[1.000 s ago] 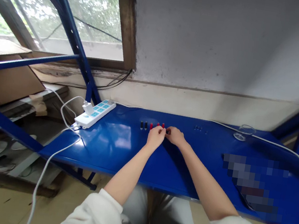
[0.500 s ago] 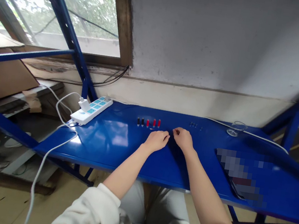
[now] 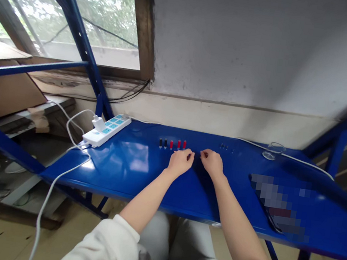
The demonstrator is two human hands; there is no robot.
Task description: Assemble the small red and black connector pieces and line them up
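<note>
My left hand (image 3: 182,161) is closed over the blue table (image 3: 139,183), its fingertips pinched together. Whatever it holds is too small or hidden to name. Just to the right, apart from it, my right hand (image 3: 212,162) is also closed in a pinch, its contents hidden. Behind my left hand stands a row of small cylinders: black ones (image 3: 160,143) on the left and red ones (image 3: 179,144) on the right, with pale lower ends. Several tiny dark pieces (image 3: 223,146) lie beyond my right hand.
A white power strip (image 3: 107,130) with a plugged-in adapter sits at the table's left end, its cable hanging over the edge. A clear round container (image 3: 269,155) stands at the back right. A dark flat item (image 3: 267,200), partly blurred, lies nearer on the right.
My left hand has shifted slightly left, and the gap between my hands is a little wider. My right hand has barely moved. The camera has tilted slightly.
</note>
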